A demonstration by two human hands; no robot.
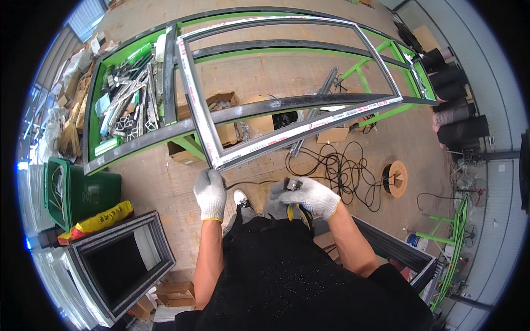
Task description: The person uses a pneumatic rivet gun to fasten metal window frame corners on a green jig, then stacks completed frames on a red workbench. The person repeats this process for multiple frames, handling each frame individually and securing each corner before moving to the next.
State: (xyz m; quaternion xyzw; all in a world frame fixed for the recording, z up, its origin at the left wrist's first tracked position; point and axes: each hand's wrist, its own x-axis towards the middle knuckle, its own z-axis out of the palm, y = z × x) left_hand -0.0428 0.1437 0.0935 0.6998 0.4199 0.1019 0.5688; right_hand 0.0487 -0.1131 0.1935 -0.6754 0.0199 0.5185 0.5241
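Note:
A large rectangular window frame, wrapped in white printed film, lies across the black-topped bars of a green work stand. My left hand, in a white knit glove, is closed just below the frame's near left corner. Whatever it may hold is hidden. My right hand, gloved too, grips a small dark metal block between thumb and fingers, in front of my body and apart from the frame.
Offcuts of metal profile fill the stand's left bay. Black cable lies coiled on the floor beside a spool. A green bin and stacked dark frames stand left; more frames lean behind my right arm.

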